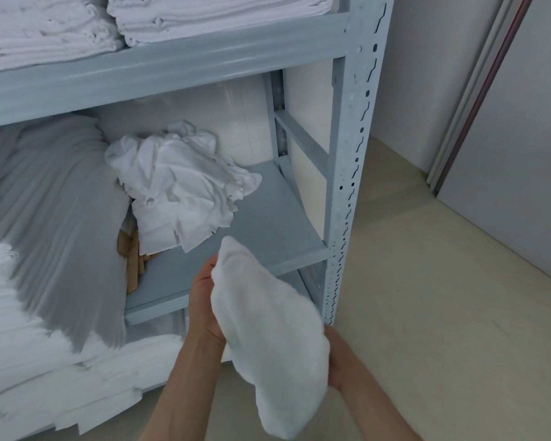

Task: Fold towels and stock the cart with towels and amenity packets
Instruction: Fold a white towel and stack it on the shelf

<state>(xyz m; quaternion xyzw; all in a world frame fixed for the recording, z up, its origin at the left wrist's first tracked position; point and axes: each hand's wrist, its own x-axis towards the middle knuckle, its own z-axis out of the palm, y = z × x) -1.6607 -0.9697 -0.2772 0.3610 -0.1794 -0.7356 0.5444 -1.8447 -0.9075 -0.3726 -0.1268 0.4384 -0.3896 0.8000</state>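
A white towel (272, 342), bunched and soft, hangs between both my hands in front of the grey-blue metal shelving (344, 173). My left hand (204, 300) grips its upper left edge, fingers tucked behind the cloth. My right hand (337, 361) holds the towel's right side and is mostly hidden by it. A crumpled heap of white towels (178, 183) lies on the middle shelf (268, 218), above and to the left of my hands.
Folded white linen stacks (204, 17) fill the top shelf; more stacks (29, 361) sit lower left beside grey fabric (54, 211). Brown paper pieces (131, 249) lie under the heap. Beige floor (427, 313) and a door (522, 154) are to the right.
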